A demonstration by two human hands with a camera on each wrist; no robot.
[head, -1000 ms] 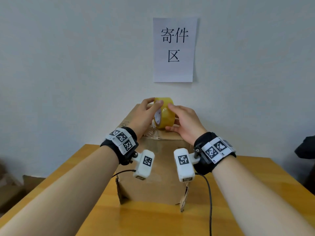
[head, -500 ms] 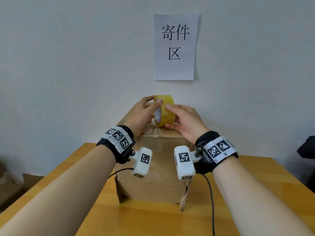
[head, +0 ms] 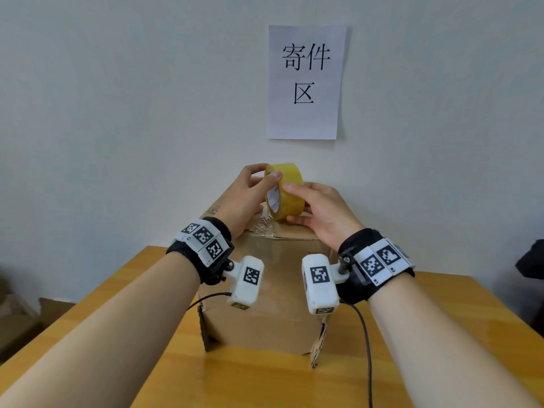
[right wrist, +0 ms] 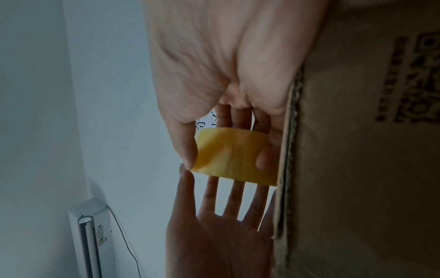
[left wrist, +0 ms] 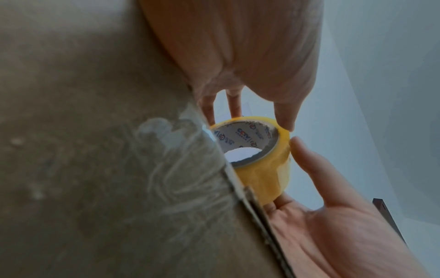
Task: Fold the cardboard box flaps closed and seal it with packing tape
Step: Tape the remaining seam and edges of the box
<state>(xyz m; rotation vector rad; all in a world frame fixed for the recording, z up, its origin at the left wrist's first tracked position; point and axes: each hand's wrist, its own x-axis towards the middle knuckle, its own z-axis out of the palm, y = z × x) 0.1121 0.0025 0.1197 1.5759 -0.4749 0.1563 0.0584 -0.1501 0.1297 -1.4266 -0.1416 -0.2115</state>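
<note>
Both hands [head: 244,198] [head: 321,213] gripping tape roll [head: 290,191] on edge atop box [head: 265,304], core sideways

Both forearms outstretched; left hand [head: 247,198] and right hand [head: 323,213] facing, fingers curled in a grip

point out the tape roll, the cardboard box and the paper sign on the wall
tape roll [head: 290,188], head view, yellow outer band
cardboard box [head: 276,313], head view, near front face
paper sign [head: 306,119], head view, blank lower part of the sheet
</note>
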